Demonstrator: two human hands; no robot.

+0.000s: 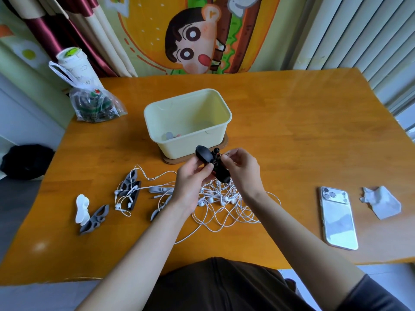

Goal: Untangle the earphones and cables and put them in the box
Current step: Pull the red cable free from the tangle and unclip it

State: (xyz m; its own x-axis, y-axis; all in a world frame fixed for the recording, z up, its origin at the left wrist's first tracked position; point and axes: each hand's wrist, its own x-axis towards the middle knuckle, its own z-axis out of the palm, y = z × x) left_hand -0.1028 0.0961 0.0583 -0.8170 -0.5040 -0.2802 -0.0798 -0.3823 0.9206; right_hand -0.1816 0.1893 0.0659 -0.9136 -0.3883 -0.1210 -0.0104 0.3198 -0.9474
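My left hand [193,178] grips a black cable winder [207,157] with black earphones wound on it, held above the table just in front of the box. My right hand [241,168] pinches the earphone end at the winder's top. Below my hands lies a tangle of white earphones [221,206] spread over the wooden table. The pale yellow box [155,117] stands on a brown lid behind my hands, with a few small items at its bottom. More white earphones lie over a dark winder [129,194] to the left.
Grey and white winders [91,215] lie at the left front. A plastic bag [94,104] with dark items sits at the back left beside a white cup [74,61]. A phone [338,217] and a crumpled tissue [380,202] lie at the right.
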